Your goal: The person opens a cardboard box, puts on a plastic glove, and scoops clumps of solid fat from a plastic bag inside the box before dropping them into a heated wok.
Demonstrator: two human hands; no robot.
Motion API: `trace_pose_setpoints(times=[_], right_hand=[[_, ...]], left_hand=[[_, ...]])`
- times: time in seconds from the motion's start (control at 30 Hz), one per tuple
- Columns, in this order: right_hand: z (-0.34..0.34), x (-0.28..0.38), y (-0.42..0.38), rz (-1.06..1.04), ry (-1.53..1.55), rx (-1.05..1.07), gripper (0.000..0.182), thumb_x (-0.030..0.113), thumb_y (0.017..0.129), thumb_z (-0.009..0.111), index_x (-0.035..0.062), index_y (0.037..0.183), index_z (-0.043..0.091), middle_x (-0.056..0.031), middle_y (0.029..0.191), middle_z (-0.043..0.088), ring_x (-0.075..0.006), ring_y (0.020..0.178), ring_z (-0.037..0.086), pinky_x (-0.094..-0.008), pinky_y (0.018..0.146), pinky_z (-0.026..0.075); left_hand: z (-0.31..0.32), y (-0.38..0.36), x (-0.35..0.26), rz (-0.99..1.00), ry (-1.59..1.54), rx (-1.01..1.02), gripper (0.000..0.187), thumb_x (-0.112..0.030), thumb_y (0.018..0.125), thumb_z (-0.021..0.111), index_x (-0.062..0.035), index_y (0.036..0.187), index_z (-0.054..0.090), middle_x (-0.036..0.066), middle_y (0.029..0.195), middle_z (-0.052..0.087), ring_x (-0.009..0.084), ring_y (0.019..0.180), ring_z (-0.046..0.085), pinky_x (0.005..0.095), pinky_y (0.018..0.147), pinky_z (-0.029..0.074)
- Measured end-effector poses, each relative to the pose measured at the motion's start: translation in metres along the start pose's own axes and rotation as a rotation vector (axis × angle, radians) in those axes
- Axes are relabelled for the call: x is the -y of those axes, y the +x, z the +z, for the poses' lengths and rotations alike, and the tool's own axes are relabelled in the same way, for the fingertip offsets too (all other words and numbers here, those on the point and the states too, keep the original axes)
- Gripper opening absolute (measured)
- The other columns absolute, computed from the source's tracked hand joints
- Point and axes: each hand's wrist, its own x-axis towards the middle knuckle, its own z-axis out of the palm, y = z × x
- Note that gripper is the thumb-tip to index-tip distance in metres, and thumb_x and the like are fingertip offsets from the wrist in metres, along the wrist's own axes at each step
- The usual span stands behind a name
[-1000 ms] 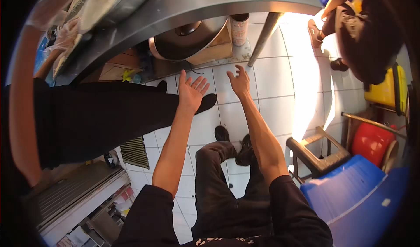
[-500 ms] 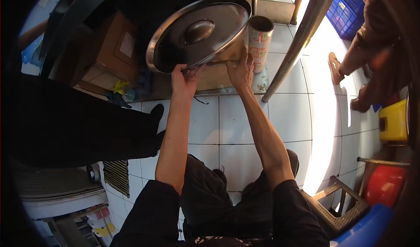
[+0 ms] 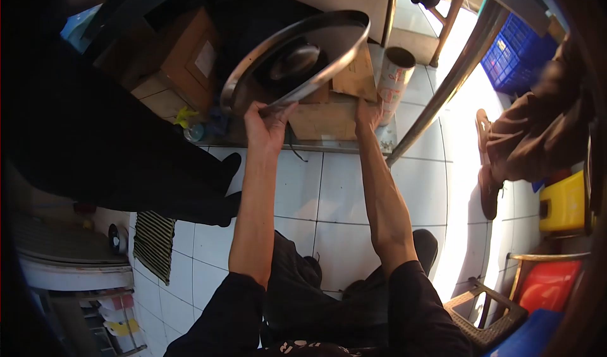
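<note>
A large round steel lid [image 3: 303, 79] with a raised centre tilts over an opened cardboard box [image 3: 322, 122]. My left hand [image 3: 269, 126] grips the near rim of the lid, thumb on top. At the box's right end, my right hand [image 3: 368, 117] is closed on the cardboard, below a raised flap [image 3: 355, 76]; some fingertips are hidden. Just right of that hand stands a tall cylindrical tin [image 3: 396, 82] with red and green markings, its dark top facing up. The lid hides part of the box.
A taller cardboard carton [image 3: 190, 57] sits left on the low shelf. A metal table leg [image 3: 442, 85] slants at right. One person's dark trouser leg [image 3: 126, 142] stands close left; another person's brown trousers [image 3: 528, 126] are right. A stool [image 3: 487, 316] stands lower right.
The lid has tipped up more steeply, its right side lifted off the box. My right hand has left the lid's edge and moved right to the box's end. The view has shifted slightly.
</note>
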Motion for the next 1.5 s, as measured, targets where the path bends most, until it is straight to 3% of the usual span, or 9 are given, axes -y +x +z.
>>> trace_pose_setpoints(times=[0.13,0.33,0.57,0.8,1.0,1.07,1.3,1.4,1.5], right_hand=[[0.006,0.024,-0.006,-0.357,-0.536,-0.117,0.054,0.01,0.072,0.059,0.014,0.124,0.045,-0.0236,0.117,0.049,-0.0393,0.105,0.05,-0.0461,0.087,0.04],[-0.009,-0.003,0.034,-0.593,-0.628,0.223,0.056,0.0,0.07,0.044,0.007,0.126,0.045,-0.0295,0.089,0.059,-0.043,0.092,0.056,-0.0449,0.084,0.042],[-0.062,0.008,-0.051,-0.735,-0.536,0.2,0.054,0.001,0.073,0.048,0.0069,0.126,0.044,-0.0276,0.078,0.059,-0.0415,0.073,0.059,-0.0468,0.066,0.046],[-0.133,0.008,-0.113,-0.507,-0.579,0.323,0.041,0.006,0.081,0.051,0.0065,0.121,0.047,-0.0227,0.076,0.061,-0.0352,0.068,0.062,-0.0422,0.059,0.046],[-0.16,-0.038,-0.167,-0.539,-0.081,-0.028,0.022,0.013,0.087,0.054,-0.0039,0.1,0.059,-0.0197,0.069,0.06,-0.0227,0.059,0.06,-0.032,0.055,0.044],[-0.172,-0.032,-0.187,-0.474,-0.024,-0.16,0.027,0.016,0.091,0.05,-0.0102,0.091,0.06,-0.0103,0.077,0.064,-0.0112,0.07,0.055,-0.0288,0.062,0.045],[-0.221,-0.015,-0.238,-0.465,-0.067,-0.301,0.024,0.013,0.089,0.052,-0.0099,0.085,0.06,-0.01,0.072,0.063,-0.0104,0.066,0.053,-0.0283,0.057,0.043],[-0.235,-0.024,-0.239,-0.367,-0.099,-0.169,0.021,0.01,0.085,0.056,-0.0092,0.077,0.06,-0.0168,0.065,0.061,-0.0219,0.055,0.059,-0.0334,0.051,0.043],[-0.25,-0.053,-0.245,-0.422,-0.248,-0.16,0.02,0.009,0.087,0.055,-0.0071,0.075,0.06,-0.0038,0.057,0.056,-0.0061,0.054,0.046,-0.0256,0.048,0.035]], left_hand=[[0.001,-0.02,-0.006,0.038,0.014,0.147,0.017,-0.008,0.073,0.041,0.0075,0.08,0.041,0.024,0.095,0.052,0.0403,0.089,0.057,0.049,0.082,0.053],[0.013,-0.047,-0.019,0.023,-0.118,0.177,0.025,-0.005,0.074,0.041,0.0139,0.091,0.041,0.027,0.098,0.051,0.0401,0.094,0.056,0.0496,0.083,0.052],[0.016,-0.067,-0.02,0.086,-0.08,0.151,0.018,-0.007,0.072,0.042,0.0081,0.082,0.042,0.024,0.091,0.053,0.0378,0.089,0.058,0.0498,0.081,0.053],[0.016,-0.066,-0.019,0.075,-0.069,0.14,0.018,-0.006,0.071,0.043,0.0077,0.083,0.043,0.025,0.093,0.053,0.0389,0.09,0.058,0.0516,0.081,0.052],[0.012,-0.06,-0.016,0.062,-0.088,0.15,0.027,-0.006,0.071,0.045,0.0109,0.092,0.041,0.026,0.099,0.051,0.0405,0.096,0.055,0.0532,0.085,0.049],[0.012,-0.057,-0.019,0.063,-0.074,0.183,0.029,-0.006,0.071,0.045,0.0116,0.093,0.041,0.027,0.101,0.05,0.0409,0.097,0.054,0.0536,0.087,0.048],[0.007,-0.059,-0.011,-0.016,-0.11,0.101,0.027,-0.006,0.072,0.044,0.0113,0.092,0.041,0.025,0.101,0.049,0.0417,0.096,0.054,0.0546,0.089,0.046],[0.007,-0.056,-0.009,-0.01,-0.058,0.106,0.022,-0.007,0.072,0.044,0.0095,0.087,0.042,0.025,0.1,0.05,0.0418,0.096,0.054,0.0543,0.089,0.047],[0.003,-0.056,-0.009,-0.018,-0.003,0.105,0.018,-0.007,0.073,0.043,0.0074,0.083,0.043,0.024,0.094,0.052,0.0408,0.095,0.055,0.0534,0.087,0.048]])
